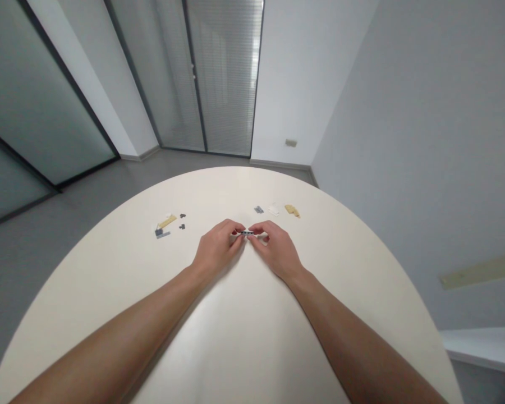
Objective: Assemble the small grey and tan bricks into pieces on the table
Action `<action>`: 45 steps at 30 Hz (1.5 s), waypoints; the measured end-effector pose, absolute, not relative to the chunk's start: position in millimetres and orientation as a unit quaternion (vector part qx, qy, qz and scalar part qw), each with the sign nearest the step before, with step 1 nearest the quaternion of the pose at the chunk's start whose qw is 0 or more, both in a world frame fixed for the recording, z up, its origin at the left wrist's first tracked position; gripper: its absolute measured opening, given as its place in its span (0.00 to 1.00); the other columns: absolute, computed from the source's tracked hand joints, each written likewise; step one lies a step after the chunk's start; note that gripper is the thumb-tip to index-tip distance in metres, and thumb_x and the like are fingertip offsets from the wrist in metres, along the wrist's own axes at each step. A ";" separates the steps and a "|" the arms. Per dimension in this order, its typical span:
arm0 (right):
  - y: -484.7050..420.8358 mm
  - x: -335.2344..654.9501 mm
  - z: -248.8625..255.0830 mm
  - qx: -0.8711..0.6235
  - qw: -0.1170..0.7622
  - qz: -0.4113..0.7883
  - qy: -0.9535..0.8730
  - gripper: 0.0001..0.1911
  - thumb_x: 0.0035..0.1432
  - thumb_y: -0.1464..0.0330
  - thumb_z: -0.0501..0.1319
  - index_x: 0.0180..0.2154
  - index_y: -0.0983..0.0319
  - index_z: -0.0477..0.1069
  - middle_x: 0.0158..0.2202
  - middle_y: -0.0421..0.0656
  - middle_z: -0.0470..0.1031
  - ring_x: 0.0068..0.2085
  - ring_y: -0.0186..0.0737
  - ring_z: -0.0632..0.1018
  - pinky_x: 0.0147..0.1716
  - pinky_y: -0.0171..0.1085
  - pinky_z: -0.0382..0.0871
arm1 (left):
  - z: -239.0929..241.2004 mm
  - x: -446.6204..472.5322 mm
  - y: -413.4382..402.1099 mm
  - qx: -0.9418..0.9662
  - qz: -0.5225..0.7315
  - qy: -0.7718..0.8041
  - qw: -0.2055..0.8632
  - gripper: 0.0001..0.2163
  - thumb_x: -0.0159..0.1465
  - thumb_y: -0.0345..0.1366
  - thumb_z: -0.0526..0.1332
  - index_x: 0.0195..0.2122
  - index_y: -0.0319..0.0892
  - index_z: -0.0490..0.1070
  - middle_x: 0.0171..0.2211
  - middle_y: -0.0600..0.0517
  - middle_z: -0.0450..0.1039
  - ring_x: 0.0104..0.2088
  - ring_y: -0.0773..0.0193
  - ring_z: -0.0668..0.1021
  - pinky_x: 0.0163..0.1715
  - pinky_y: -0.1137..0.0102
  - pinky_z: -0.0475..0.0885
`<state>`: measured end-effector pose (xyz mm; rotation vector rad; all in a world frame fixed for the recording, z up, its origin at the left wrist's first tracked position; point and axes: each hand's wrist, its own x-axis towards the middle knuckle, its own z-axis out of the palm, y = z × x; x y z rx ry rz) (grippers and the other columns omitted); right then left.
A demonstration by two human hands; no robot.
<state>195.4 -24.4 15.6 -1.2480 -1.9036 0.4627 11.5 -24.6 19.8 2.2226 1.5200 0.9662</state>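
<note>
My left hand [219,247] and my right hand [275,249] meet at the middle of the round cream table [235,336]. Both pinch a small dark grey piece [247,232] between their fingertips, just above the tabletop. Fingers of both hands are curled closed around it. To the left lies a group of small parts: a tan piece [167,221], a grey piece [162,234] and two tiny dark pieces [182,221]. Behind my right hand lie a small grey piece [258,209], a white piece [273,210] and a tan piece [292,210].
The table's curved far edge [235,168] is close behind the parts. Grey floor lies beyond, with glass partitions [37,112] at left and a door with blinds [223,73] at the back. A white wall [425,140] rises at right.
</note>
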 end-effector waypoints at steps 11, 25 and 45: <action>-22.8 195.7 15.6 -0.502 0.391 0.168 -0.753 0.05 0.63 0.70 0.62 0.41 0.58 0.75 0.41 0.42 0.78 0.44 0.41 0.77 0.43 0.40 0.70 | 18.4 10.8 -22.9 0.778 0.340 0.511 0.133 0.04 0.66 0.33 0.60 0.41 0.46 0.74 0.40 0.54 0.78 0.38 0.63 0.78 0.37 0.69 0.72; -23.4 193.4 15.7 -0.537 0.369 0.163 -0.741 0.07 0.64 0.67 0.62 0.44 0.57 0.76 0.42 0.42 0.80 0.44 0.43 0.78 0.44 0.42 0.71 | 15.0 10.0 -21.9 0.778 0.355 0.502 0.128 0.04 0.67 0.33 0.61 0.41 0.47 0.73 0.39 0.54 0.77 0.38 0.65 0.78 0.35 0.70 0.72; -23.8 194.6 14.7 -0.501 0.391 0.172 -0.753 0.07 0.63 0.68 0.64 0.44 0.57 0.75 0.42 0.41 0.80 0.43 0.40 0.78 0.43 0.40 0.70 | 15.1 10.7 -21.2 0.778 0.359 0.499 0.125 0.04 0.66 0.33 0.60 0.41 0.46 0.72 0.41 0.53 0.75 0.40 0.63 0.78 0.36 0.68 0.73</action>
